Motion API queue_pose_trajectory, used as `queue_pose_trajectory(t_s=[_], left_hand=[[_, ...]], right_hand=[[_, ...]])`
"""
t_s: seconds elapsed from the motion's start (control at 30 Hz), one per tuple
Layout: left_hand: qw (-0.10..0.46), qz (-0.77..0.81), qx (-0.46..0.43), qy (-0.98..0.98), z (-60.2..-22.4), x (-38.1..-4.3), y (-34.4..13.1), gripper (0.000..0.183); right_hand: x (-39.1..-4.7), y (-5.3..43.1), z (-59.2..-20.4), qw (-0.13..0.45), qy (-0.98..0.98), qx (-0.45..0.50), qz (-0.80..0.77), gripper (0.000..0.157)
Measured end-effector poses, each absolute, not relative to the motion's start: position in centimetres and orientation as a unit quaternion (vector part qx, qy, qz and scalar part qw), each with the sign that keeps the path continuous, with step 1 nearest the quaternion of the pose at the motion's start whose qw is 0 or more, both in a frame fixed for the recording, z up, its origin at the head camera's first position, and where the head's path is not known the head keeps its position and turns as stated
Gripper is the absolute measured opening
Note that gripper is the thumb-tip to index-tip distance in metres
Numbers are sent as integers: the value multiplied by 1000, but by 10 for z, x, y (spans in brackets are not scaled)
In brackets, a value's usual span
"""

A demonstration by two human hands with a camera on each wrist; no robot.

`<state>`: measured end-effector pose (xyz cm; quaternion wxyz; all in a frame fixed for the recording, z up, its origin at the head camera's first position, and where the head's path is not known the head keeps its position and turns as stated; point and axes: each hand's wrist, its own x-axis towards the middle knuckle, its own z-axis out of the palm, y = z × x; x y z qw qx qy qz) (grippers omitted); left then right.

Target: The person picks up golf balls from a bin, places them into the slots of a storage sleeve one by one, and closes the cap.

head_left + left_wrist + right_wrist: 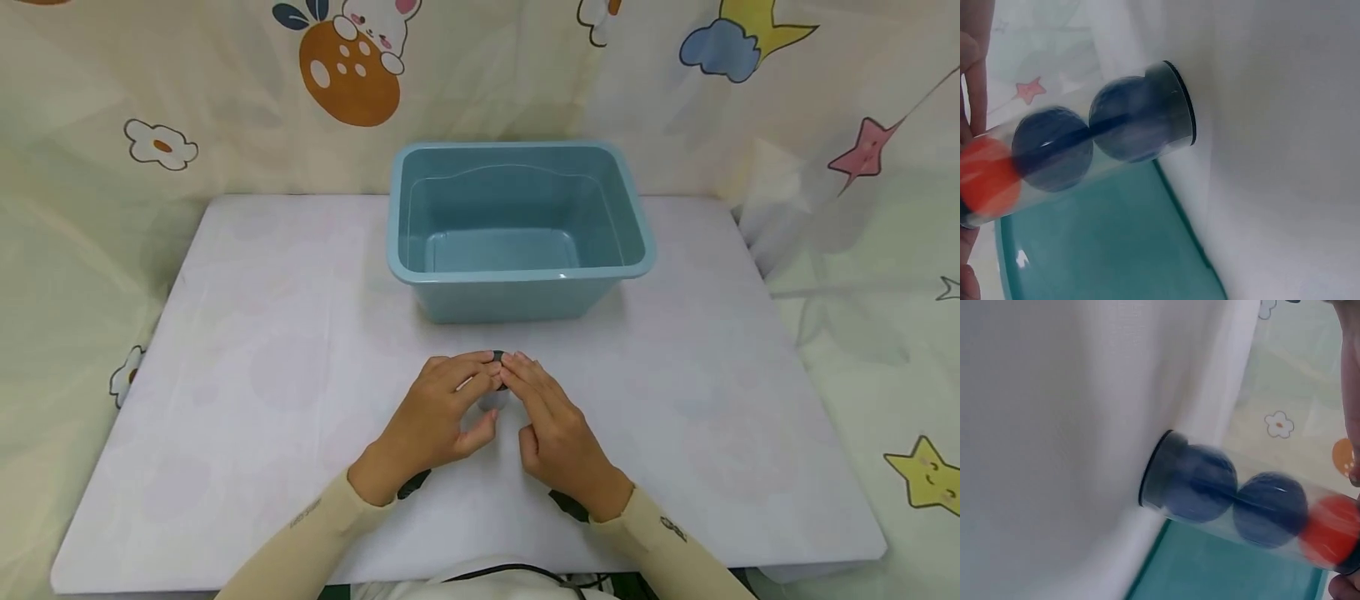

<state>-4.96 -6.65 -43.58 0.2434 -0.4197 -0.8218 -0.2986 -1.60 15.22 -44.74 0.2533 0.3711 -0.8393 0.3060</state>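
A clear plastic tube [1069,144] with dark end caps contains two dark blue balls [1270,509] and an orange-red ball [1330,531]. It stands on end in front of me, its lower cap [1175,103] close to the white tabletop. From the left side, my left hand [431,410] curls its fingers at the top cap [498,356], thumb held apart below. My right hand [558,433] meets it from the other side, fingertips on the same cap. Together the hands hold the tube's upper end. From above, fingers hide most of the tube.
A blue-green plastic basin [517,297] stands beyond the hands at the back of the white table [247,400]. A patterned cloth [247,83] hangs behind and along the sides. A black cable [517,568] runs at the front edge, near my body.
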Motion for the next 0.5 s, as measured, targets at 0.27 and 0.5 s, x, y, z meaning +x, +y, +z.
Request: queue_pose_trajectory(t_s=[0.27,0.5], left_hand=[[267,-279,-409,-827,-440,-43,-69,43],[251,-296,-341,-856,-456,-20,-67,55]], right_hand=[[-14,145,-442,256,-860,353,267,55],[2,144,-450,228,-875,304,300,53]])
